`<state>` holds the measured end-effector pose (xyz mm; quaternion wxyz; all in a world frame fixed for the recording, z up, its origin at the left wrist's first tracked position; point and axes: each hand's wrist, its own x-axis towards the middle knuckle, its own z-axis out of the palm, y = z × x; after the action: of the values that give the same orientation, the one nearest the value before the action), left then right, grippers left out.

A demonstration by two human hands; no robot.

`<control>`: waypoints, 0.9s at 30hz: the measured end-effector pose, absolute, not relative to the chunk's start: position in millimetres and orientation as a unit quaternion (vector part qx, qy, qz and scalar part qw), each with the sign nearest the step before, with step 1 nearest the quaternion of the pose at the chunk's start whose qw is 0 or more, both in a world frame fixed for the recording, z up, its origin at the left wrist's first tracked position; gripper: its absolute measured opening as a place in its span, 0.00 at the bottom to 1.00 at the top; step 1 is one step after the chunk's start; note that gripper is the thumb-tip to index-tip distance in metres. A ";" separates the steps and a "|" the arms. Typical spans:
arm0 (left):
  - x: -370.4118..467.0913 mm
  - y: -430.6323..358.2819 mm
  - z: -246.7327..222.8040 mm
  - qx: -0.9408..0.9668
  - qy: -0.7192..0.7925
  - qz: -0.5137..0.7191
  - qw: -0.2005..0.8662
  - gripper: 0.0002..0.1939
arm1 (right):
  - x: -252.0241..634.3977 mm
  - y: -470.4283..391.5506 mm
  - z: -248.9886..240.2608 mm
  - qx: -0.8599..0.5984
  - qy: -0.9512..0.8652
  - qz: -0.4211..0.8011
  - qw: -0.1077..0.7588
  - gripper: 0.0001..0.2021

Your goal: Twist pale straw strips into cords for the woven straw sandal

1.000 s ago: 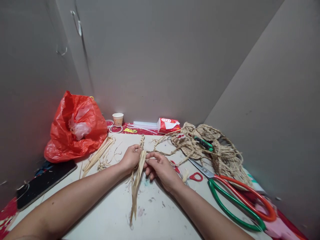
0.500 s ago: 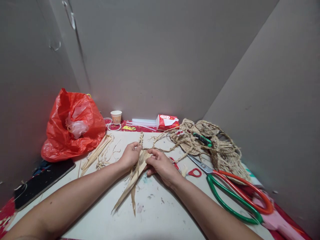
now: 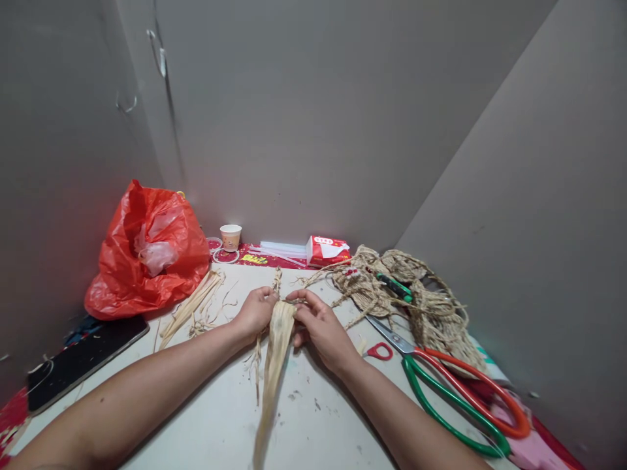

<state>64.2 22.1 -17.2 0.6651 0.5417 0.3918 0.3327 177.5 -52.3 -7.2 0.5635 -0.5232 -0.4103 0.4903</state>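
1. Apparently at working husk (image 3: 280, 339) into braid (image 3: 277, 279); seems to call next for a steady pinch and a careful fold at the top.
2. With left hand (image 3: 255, 313), pinching closed at braid's foot; with right hand (image 3: 318, 326), half-curled against husk's edge; cannot tell how firmly.
3. As for husk: between both hands, over table (image 3: 196, 418); pale, dry-looking, broad above, tapering to a blurred tail.

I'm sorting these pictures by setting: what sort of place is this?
Probably a handicraft workspace, judging by the pile of rope-like cord, the large scissors and the pale dry strip being handled.
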 end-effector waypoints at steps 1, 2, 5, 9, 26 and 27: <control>64.1 21.7 -17.2 0.540 0.392 0.330 0.668 0.11 | 177.0 -53.3 -6.8 -0.535 -0.426 0.471 0.557 0.15; 64.0 21.5 -17.3 0.539 0.393 0.329 0.668 0.11 | 176.1 -54.2 -6.5 -0.550 -0.446 0.449 0.546 0.15; 63.2 22.0 -18.2 0.543 0.397 0.343 0.655 0.10 | 172.9 -56.0 -6.1 -0.589 -0.500 0.389 0.502 0.08; 62.0 24.7 -21.7 0.555 0.394 0.375 0.629 0.09 | 169.8 -54.5 -6.0 -0.601 -0.519 0.349 0.497 0.05; 60.1 24.3 -21.4 0.536 0.379 0.381 0.651 0.14 | 197.0 -50.0 -2.1 -0.540 -0.345 0.591 0.491 0.16; 60.0 23.9 -20.7 0.532 0.379 0.366 0.663 0.14 | 202.4 -50.9 2.9 -0.532 -0.342 0.588 0.505 0.16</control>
<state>60.0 23.9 -20.7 0.6631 0.5318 0.3791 0.3658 202.4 -50.9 2.9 0.5053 -0.5317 -0.3418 0.5875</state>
